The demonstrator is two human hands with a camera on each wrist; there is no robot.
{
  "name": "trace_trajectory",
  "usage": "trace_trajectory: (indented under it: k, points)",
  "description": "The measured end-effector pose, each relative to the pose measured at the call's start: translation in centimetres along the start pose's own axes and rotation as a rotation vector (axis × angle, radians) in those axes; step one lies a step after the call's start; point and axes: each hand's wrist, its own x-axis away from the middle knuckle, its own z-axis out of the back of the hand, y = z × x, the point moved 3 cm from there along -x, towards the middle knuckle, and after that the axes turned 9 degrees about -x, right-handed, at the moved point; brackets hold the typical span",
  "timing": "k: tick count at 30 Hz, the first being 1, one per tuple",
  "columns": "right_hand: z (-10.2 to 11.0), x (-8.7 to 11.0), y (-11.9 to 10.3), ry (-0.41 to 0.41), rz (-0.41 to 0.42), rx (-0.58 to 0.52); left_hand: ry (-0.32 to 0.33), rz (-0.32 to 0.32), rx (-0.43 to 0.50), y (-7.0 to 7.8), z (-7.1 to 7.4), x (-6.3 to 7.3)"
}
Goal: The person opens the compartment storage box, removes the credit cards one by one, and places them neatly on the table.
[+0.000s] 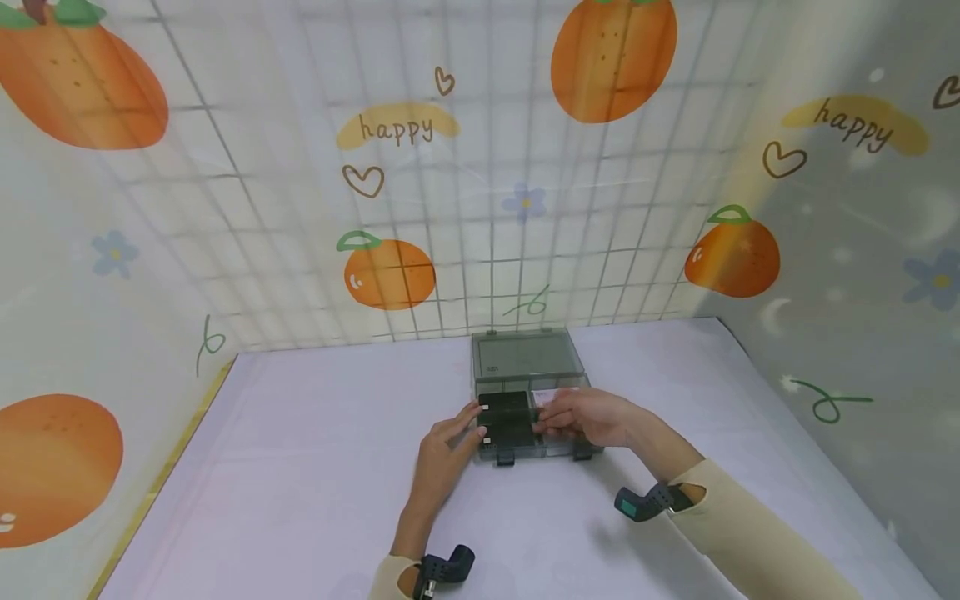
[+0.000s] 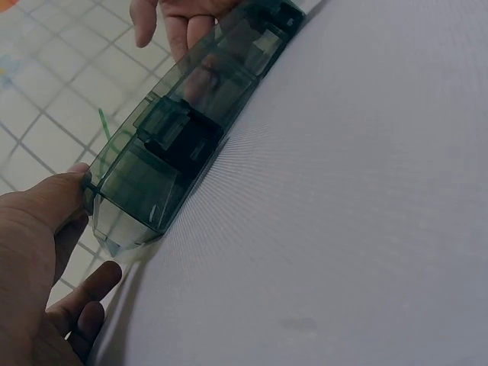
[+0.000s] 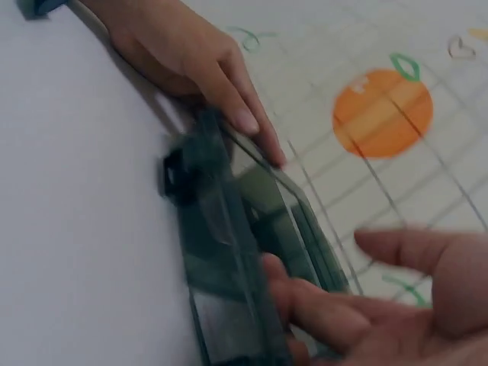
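Observation:
A translucent dark green plastic box point(image 1: 551, 450) with inner dividers lies on the table, its lid point(image 1: 525, 354) raised at the back. Two black flat pieces point(image 1: 506, 435) with small white marks fill its left part. A white label or card point(image 1: 551, 395) shows at the right rear. My left hand point(image 1: 442, 458) touches the box's left edge with fairly straight fingers. My right hand point(image 1: 588, 417) reaches over the right side, fingertips down inside beside the black pieces. In the right wrist view its thumb point(image 3: 404, 248) stands away from the fingers; the box wall partly hides the fingertips.
The white table point(image 1: 300, 467) spreads around the box. Two latches point(image 1: 506, 457) stick out at the box's front edge. Behind stands a grid-patterned curtain point(image 1: 465, 208) printed with oranges, and similar cloth hangs at both sides.

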Motion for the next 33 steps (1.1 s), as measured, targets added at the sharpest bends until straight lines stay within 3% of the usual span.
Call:
trace_trajectory:
  k: [5, 11, 18, 33]
  points:
    - [-1.1, 0.3, -0.3, 0.083, 0.084, 0.153, 0.0, 0.007, -0.003, 0.0, 0.2, -0.1]
    - [-2.0, 0.2, -0.2, 0.164, 0.159, 0.261, -0.008, 0.023, 0.004, -0.1, 0.3, 0.0]
    - [-3.0, -0.4, 0.2, 0.234, 0.225, 0.488, -0.011, 0.016, 0.023, 0.0, 0.1, 0.1]
    - [-1.3, 2.0, -0.6, 0.298, 0.251, 0.461, 0.003, -0.015, 0.006, 0.0, 0.1, 0.0]
